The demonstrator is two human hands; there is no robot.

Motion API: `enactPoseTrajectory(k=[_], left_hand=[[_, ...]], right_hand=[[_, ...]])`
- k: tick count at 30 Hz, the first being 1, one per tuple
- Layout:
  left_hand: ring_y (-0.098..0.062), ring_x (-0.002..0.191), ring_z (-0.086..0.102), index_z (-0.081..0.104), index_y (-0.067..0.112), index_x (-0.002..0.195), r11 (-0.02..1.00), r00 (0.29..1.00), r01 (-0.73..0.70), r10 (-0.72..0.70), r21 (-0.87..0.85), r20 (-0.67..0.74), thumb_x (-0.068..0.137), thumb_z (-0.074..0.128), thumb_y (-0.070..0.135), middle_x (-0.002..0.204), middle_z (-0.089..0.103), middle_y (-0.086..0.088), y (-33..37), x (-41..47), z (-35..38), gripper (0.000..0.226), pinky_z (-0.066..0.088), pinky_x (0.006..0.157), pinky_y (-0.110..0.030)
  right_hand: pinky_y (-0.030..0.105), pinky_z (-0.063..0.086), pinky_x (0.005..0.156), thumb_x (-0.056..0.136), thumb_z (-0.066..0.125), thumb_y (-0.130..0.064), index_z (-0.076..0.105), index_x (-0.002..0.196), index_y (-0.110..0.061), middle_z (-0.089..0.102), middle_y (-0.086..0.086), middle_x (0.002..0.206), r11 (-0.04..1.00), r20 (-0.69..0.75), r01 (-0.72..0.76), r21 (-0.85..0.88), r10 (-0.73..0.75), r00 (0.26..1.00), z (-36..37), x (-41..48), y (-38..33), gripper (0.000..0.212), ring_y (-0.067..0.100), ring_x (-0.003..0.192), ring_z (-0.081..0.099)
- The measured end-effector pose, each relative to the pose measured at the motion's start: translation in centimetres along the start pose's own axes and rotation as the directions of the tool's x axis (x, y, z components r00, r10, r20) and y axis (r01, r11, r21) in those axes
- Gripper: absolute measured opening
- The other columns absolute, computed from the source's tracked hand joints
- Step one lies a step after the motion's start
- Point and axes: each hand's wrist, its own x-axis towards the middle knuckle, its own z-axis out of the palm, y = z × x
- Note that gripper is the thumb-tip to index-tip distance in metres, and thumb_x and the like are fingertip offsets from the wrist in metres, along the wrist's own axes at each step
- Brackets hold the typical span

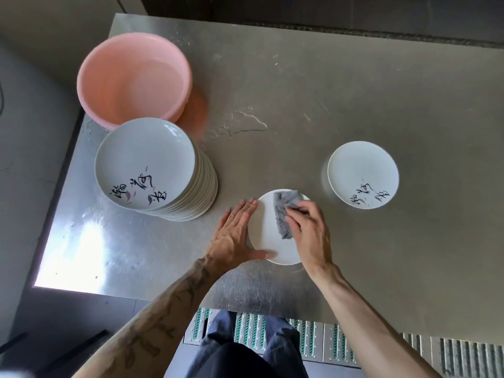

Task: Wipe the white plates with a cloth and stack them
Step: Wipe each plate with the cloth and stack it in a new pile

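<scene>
A white plate [263, 233] is found flat on the steel table [381, 105], between a tall plate stack [147, 165] on the left and a single plate [362, 173] on the right. Its left rim is steadied by the left hand [234, 236], fingers straight, nothing grasped. A grey cloth [282, 216] is gripped by the curled right hand [308, 227] and pressed onto the plate. A pink basin [131, 77] is noted behind the stack.

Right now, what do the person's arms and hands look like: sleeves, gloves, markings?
The left hand and right hand are bare: no gloves, rings or watch visible. No sleeves reach either forearm. Dark tattoos run along the left forearm; the right forearm shows none. Dark blue trousers show below.
</scene>
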Motion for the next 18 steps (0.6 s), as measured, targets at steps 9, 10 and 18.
enactPoseTrajectory(k=[9, 10, 18], left_hand=[[-0.002, 0.156, -0.004, 0.009, 0.022, 0.165, 1.0, 1.0, 0.0, 0.001, 0.025, -0.015, 0.061, 0.068, 0.09, 0.172, 0.009, 0.01, 0.0, 0.1, 0.1, 0.137, -0.007, 0.127, -0.031], [-0.001, 0.156, -0.006, 0.008, 0.022, 0.165, 1.0, 1.0, -0.002, 0.002, 0.026, -0.009, 0.061, 0.068, 0.09, 0.172, 0.008, 0.01, 0.0, 0.1, 0.0, 0.138, -0.009, 0.126, -0.029], [-0.008, 0.158, 0.002, 0.013, 0.019, 0.165, 0.998, 0.999, -0.028, 0.03, 0.057, -0.021, 0.06, 0.067, 0.091, 0.172, 0.013, 0.008, -0.2, -0.2, 0.0, 0.138, 0.0, 0.129, -0.036]], right_hand=[[0.033, 0.054, 0.091, 0.088, 0.078, -0.014, 0.074, 0.12, -0.013, 0.062, 0.0, 0.118, 0.997, 0.067, 0.076, -0.029, -0.074, 0.995, 1.6, -0.4, -1.2, 0.032, 0.017, 0.106, 0.058], [0.032, 0.052, 0.093, 0.088, 0.078, -0.013, 0.075, 0.119, -0.012, 0.063, 0.001, 0.117, 1.0, 0.021, 0.006, -0.013, -0.006, 1.0, 1.5, -0.2, -1.0, 0.031, 0.017, 0.106, 0.057], [0.029, 0.055, 0.089, 0.092, 0.074, -0.012, 0.076, 0.114, -0.012, 0.062, -0.001, 0.113, 0.988, 0.232, 0.093, 0.127, -0.121, 0.965, 1.3, -3.9, -1.5, 0.022, 0.014, 0.101, 0.059]])
